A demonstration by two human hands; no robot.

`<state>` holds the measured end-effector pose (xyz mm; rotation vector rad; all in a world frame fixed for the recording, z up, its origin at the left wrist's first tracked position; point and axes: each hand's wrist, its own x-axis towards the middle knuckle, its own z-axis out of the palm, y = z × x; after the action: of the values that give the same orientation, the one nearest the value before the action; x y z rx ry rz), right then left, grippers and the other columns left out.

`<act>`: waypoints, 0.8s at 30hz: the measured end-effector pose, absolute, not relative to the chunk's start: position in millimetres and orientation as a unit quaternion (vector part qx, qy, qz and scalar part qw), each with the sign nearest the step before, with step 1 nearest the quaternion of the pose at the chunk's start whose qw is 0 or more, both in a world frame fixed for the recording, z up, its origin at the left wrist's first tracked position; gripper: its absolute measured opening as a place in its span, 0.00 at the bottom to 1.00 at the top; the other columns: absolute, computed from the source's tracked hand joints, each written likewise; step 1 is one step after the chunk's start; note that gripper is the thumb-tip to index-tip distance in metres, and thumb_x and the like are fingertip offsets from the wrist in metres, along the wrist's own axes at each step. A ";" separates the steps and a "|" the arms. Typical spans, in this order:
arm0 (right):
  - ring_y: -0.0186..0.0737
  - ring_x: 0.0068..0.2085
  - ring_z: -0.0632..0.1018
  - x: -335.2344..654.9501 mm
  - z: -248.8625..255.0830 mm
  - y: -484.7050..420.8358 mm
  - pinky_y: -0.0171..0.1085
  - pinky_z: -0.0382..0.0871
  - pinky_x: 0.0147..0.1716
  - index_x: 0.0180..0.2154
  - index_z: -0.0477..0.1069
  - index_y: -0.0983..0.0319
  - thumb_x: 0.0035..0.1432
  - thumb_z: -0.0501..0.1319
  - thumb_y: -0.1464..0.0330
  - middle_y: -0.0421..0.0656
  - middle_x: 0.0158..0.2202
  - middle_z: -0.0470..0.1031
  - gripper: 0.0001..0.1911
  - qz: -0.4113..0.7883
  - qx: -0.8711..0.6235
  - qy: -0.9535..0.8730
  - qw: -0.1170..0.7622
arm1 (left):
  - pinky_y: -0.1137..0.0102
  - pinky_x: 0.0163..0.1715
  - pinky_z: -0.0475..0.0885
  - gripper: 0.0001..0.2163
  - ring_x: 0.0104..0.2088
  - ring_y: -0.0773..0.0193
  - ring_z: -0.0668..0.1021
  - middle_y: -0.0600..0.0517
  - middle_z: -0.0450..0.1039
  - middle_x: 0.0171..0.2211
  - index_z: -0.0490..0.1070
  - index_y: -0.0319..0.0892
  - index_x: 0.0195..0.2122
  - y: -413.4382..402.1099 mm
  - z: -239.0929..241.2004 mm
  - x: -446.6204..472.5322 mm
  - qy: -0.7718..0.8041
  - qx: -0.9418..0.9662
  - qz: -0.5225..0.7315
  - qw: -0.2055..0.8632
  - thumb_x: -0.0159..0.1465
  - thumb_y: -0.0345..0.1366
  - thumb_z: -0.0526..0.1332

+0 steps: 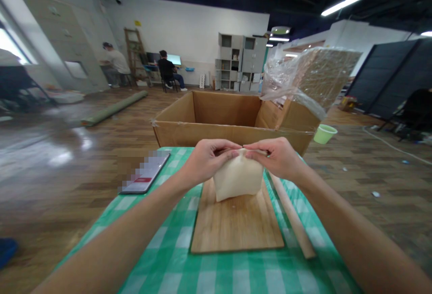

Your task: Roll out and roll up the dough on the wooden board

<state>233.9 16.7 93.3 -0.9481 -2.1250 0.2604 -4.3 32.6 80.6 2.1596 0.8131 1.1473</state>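
Observation:
A pale, flat sheet of dough (pixel 239 179) hangs from my two hands, its lower edge at or just above a wooden board (pixel 238 231). My left hand (pixel 211 159) pinches the sheet's top edge between thumb and fingers. Close beside it, my right hand (pixel 275 157) pinches the same edge, and the fingertips of both hands nearly meet. To the right of the board lies a wooden rolling pin (pixel 293 215), its far end partly hidden by my right hand and forearm.
A green-and-white checked cloth (pixel 162 258) covers the table. A tablet or large phone (pixel 148 175) lies at its left edge. Beyond the table stands a big open cardboard box (pixel 216 130), with a plastic-wrapped box (pixel 320 76) behind right. A green bucket (pixel 325 134) sits on the floor. Two people sit farther off.

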 end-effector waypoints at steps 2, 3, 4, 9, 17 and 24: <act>0.44 0.38 0.84 233.7 94.9 15.9 0.37 0.75 0.37 0.45 0.84 0.55 0.65 0.66 0.60 0.42 0.41 0.86 0.11 0.099 -0.369 -0.840 0.384 | 0.72 0.35 0.74 0.12 0.38 0.60 0.83 0.48 0.84 0.40 0.83 0.42 0.44 31.8 80.3 -4.5 0.311 0.804 0.431 0.267 0.68 0.43 0.65; 0.43 0.38 0.84 233.3 95.8 15.3 0.36 0.74 0.37 0.44 0.84 0.55 0.65 0.66 0.61 0.41 0.40 0.86 0.11 0.101 -0.367 -0.842 0.383 | 0.71 0.35 0.75 0.12 0.37 0.60 0.83 0.48 0.84 0.39 0.83 0.42 0.44 31.3 80.3 -4.4 0.314 0.803 0.433 0.262 0.68 0.43 0.65; 0.42 0.37 0.84 232.8 96.6 14.7 0.35 0.74 0.37 0.44 0.84 0.56 0.65 0.65 0.61 0.41 0.40 0.86 0.10 0.105 -0.366 -0.842 0.382 | 0.72 0.35 0.75 0.12 0.37 0.60 0.83 0.49 0.85 0.39 0.84 0.42 0.44 30.7 80.5 -4.2 0.316 0.802 0.434 0.259 0.68 0.43 0.65; 0.41 0.35 0.83 228.6 93.9 16.4 0.35 0.72 0.33 0.41 0.84 0.58 0.65 0.65 0.59 0.41 0.36 0.85 0.13 0.158 -0.379 -0.819 0.401 | 0.71 0.35 0.75 0.12 0.38 0.59 0.84 0.49 0.85 0.41 0.84 0.43 0.45 28.3 82.1 -2.2 0.323 0.801 0.434 0.256 0.68 0.43 0.64; 0.45 0.41 0.84 228.4 86.6 19.8 0.37 0.76 0.38 0.47 0.83 0.57 0.62 0.68 0.57 0.43 0.42 0.85 0.15 0.226 -0.354 -0.789 0.449 | 0.69 0.35 0.77 0.12 0.39 0.56 0.84 0.47 0.85 0.41 0.84 0.42 0.44 32.1 79.6 -2.1 0.322 0.783 0.439 0.301 0.66 0.43 0.67; 0.44 0.37 0.84 229.0 89.8 15.9 0.38 0.76 0.36 0.42 0.85 0.56 0.61 0.69 0.59 0.42 0.38 0.86 0.11 0.181 -0.339 -0.814 0.437 | 0.74 0.27 0.73 0.16 0.30 0.62 0.82 0.50 0.83 0.31 0.80 0.39 0.45 32.6 79.7 -0.6 0.323 0.756 0.447 0.353 0.61 0.43 0.72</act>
<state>229.0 15.9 89.8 -0.8427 -2.0237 0.4499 -0.6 32.6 79.7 1.9545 0.8362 1.1576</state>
